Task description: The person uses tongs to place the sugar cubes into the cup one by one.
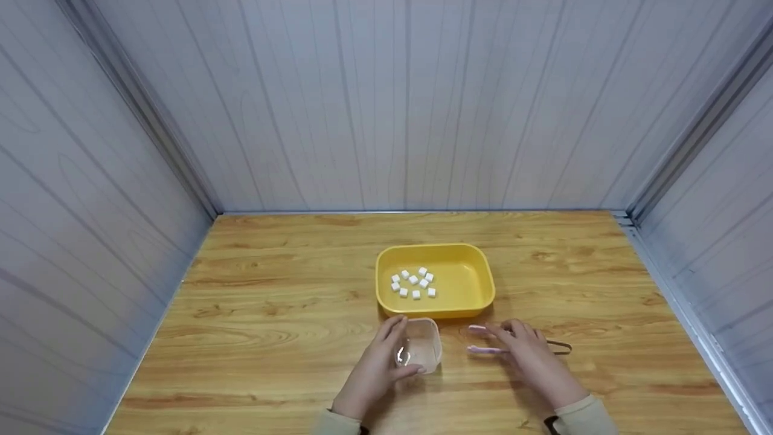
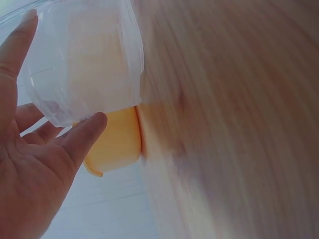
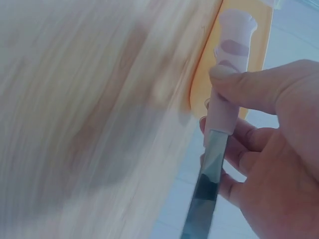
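Observation:
My left hand [image 1: 373, 370] holds a small clear plastic container [image 1: 426, 345], fingers on its far left side and thumb at its near edge. In the left wrist view the container [image 2: 97, 59] shows nothing inside. To the right, my right hand [image 1: 530, 357] grips tongs [image 1: 486, 350] with pale pink tips and a metal spring end, the two arms spread apart. Up close in the right wrist view, thumb and fingers pinch the pink part of the tongs [image 3: 224, 112]. Just beyond both hands is a yellow basin [image 1: 436, 313], with several small white cubes [image 1: 416, 295] on the left of its floor.
The wood-grain table [image 1: 272, 350] extends around these things. Pale panelled walls [image 1: 404, 109] enclose it at the back, left and right. A metal rail [image 1: 688, 314] follows the table's right edge.

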A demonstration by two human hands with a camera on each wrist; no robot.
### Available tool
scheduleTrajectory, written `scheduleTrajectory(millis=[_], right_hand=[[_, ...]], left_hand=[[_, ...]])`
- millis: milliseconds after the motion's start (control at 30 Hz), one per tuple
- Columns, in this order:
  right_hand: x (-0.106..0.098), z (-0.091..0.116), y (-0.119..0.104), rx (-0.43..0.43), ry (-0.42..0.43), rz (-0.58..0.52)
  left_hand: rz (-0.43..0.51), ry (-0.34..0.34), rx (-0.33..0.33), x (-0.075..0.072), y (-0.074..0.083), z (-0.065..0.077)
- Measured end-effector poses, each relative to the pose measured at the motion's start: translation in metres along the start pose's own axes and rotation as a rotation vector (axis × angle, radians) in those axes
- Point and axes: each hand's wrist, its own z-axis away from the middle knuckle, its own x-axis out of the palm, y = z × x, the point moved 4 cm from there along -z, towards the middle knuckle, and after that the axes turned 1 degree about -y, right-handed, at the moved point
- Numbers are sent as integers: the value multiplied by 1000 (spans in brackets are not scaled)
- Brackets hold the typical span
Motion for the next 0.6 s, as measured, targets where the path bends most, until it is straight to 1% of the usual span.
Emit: scheduleTrajectory(millis=[67, 167, 367, 467, 600], right_hand=[[-1, 0, 1, -20, 25, -15], [-3, 0, 0, -79, 85, 11], [-10, 0, -3, -113, 164, 21], [-13, 2, -3, -140, 174, 23], [-16, 2, -3, -165, 147, 23]], left_hand=[[-1, 6, 8, 0, -1, 0], [2, 12, 13, 0, -1, 1], [25, 14, 24, 0, -1, 1], [29, 14, 29, 0, -1, 1], [19, 12, 28, 0, -2, 0]])
